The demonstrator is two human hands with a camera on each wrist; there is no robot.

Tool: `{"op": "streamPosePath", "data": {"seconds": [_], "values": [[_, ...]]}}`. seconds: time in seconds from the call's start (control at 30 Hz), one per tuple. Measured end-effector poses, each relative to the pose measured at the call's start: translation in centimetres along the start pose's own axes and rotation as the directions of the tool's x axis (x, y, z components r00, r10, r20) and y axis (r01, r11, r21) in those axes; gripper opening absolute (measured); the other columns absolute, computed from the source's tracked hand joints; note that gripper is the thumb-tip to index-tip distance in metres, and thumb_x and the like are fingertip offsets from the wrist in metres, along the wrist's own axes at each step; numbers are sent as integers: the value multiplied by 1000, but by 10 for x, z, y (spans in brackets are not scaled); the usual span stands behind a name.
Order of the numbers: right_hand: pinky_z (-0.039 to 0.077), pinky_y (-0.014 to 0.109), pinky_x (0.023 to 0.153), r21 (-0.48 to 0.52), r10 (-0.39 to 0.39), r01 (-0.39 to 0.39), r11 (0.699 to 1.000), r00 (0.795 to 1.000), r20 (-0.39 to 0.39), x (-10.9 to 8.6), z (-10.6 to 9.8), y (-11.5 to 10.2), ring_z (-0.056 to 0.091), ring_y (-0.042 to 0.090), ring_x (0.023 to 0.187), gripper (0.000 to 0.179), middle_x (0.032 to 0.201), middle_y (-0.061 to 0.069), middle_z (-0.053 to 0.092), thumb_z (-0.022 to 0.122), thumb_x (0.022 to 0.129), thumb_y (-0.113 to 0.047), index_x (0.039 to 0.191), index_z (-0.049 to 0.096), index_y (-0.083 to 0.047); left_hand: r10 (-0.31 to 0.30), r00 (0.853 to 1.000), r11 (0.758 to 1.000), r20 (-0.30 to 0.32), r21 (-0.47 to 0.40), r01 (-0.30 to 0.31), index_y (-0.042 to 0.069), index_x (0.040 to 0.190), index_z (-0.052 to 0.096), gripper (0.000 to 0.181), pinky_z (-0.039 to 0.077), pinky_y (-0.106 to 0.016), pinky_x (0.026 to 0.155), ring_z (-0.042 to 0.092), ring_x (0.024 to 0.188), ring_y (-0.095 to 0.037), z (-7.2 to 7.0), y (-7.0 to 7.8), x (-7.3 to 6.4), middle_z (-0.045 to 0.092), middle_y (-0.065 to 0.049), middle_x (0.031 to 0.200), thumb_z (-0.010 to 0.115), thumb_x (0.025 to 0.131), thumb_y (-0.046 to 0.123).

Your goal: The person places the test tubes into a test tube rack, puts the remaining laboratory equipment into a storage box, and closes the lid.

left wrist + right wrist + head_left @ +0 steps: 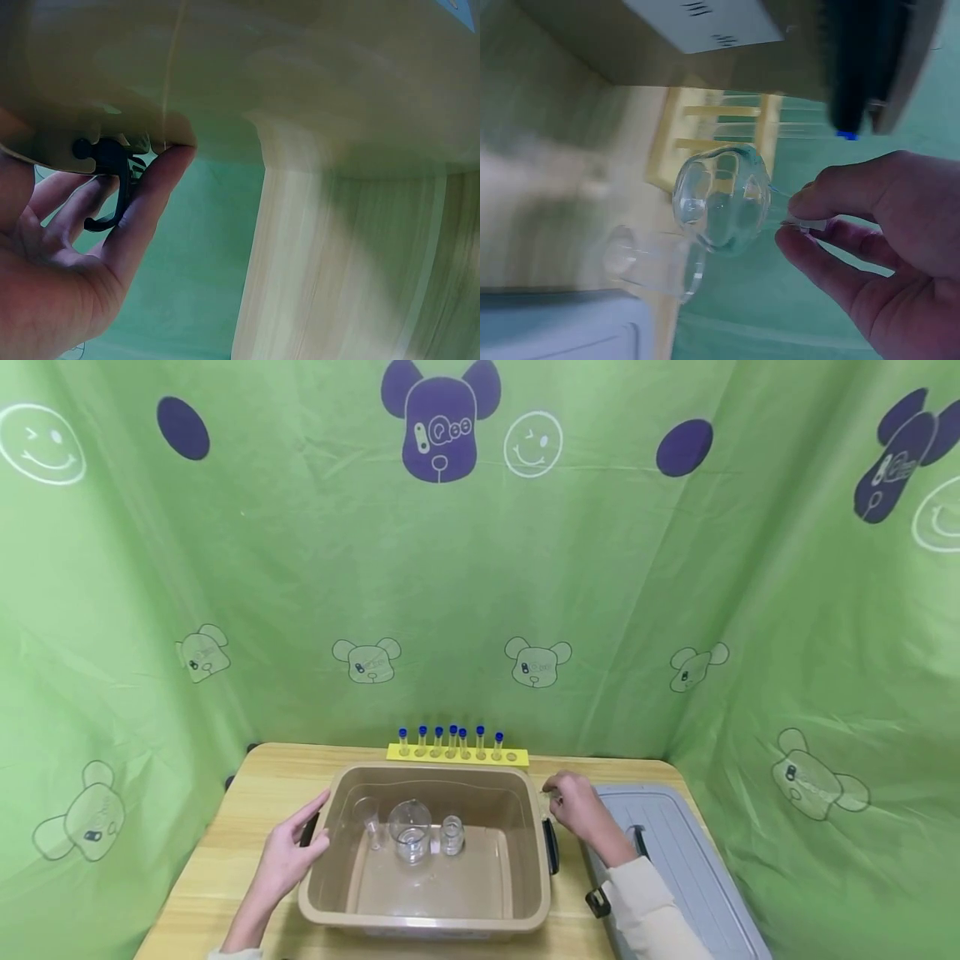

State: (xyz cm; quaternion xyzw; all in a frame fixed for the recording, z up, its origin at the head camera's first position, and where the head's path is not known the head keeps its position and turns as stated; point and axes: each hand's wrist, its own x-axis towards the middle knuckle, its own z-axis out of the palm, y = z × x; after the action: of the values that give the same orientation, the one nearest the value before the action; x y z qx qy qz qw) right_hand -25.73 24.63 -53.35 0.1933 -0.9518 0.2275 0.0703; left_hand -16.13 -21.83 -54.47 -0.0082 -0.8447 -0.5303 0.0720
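Note:
A brown plastic box (420,922) stands on the table. At its left rim is my left hand (287,853), thumb and index finger spread and touching the edge. In the left wrist view, a black latch (116,169) sits among its fingers (142,232). Past the box's right side, my right hand (885,240) pinches a small clear piece (808,223) at the top of a rounded glass vessel (720,199); the vessel's exact kind is unclear. Another clear glass vessel (656,259) is beside it. Inside the box are a beaker (409,835), a small glass jar (452,835) and a flared glass (370,820).
Behind the box stands a yellow rack (457,755) with several blue-capped tubes. A grey lid (690,860) lies to the right, under my right forearm. Green printed curtains (465,568) enclose the wooden table (217,852). Another black latch (551,846) hangs on the box's right side.

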Motion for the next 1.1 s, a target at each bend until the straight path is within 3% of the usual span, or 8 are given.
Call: {"op": "streamPosePath", "data": {"seconds": [0.17, 0.37, 0.6, 0.77, 1.1], "values": [[64, 32, 69, 18, 12, -11, 1000, 1000, -21, -1, -19, -10, 71, 33, 86, 26, 103, 20, 72, 70, 76, 14, 101, 73, 6, 0, 1000, 1000, -1, 9, 0, 5, 148, 54, 64, 44, -42, 107, 55, 129, -44, 0, 0, 1, 50, -24, 149, 69, 86, -3], [62, 28, 65, -14, -52, 51, 999, 994, -93, 2, -42, -21, 71, 30, 81, 26, 97, 18, 70, 69, 74, 17, 97, 74, 6, -2, 1000, 1000, -2, 10, 2, 6, 147, 55, 64, 44, -26, 104, 55, 130, -43, 0, 0, 1, 51, -23, 148, 70, 86, -2], [62, 25, 63, -45, -137, 131, 990, 975, -173, 7, -67, -39, 70, 29, 77, 28, 95, 18, 71, 70, 72, 20, 96, 74, 6, -2, 1000, 1000, 6, -10, 2, 6, 148, 54, 64, 36, -18, 105, 52, 133, -41, 0, -1, 1, 50, -22, 150, 69, 87, -3], [62, 26, 63, -67, -172, 162, 985, 967, -189, 9, -80, -51, 69, 26, 77, 26, 94, 16, 70, 69, 73, 18, 96, 74, 5, -4, 1000, 1000, 7, -24, 4, 5, 148, 53, 64, 41, -20, 103, 54, 131, -42, 0, -1, 0, 50, -23, 150, 69, 87, -4], [61, 26, 66, -74, -244, 234, 969, 953, -180, 19, -97, -87, 68, 23, 79, 24, 97, 13, 70, 73, 77, 14, 98, 74, 4, 13, 1000, 1000, 1, -18, -13, 3, 148, 53, 64, 29, -6, 102, 47, 136, -43, 1, 0, -1, 49, -22, 150, 68, 86, -5]]}}
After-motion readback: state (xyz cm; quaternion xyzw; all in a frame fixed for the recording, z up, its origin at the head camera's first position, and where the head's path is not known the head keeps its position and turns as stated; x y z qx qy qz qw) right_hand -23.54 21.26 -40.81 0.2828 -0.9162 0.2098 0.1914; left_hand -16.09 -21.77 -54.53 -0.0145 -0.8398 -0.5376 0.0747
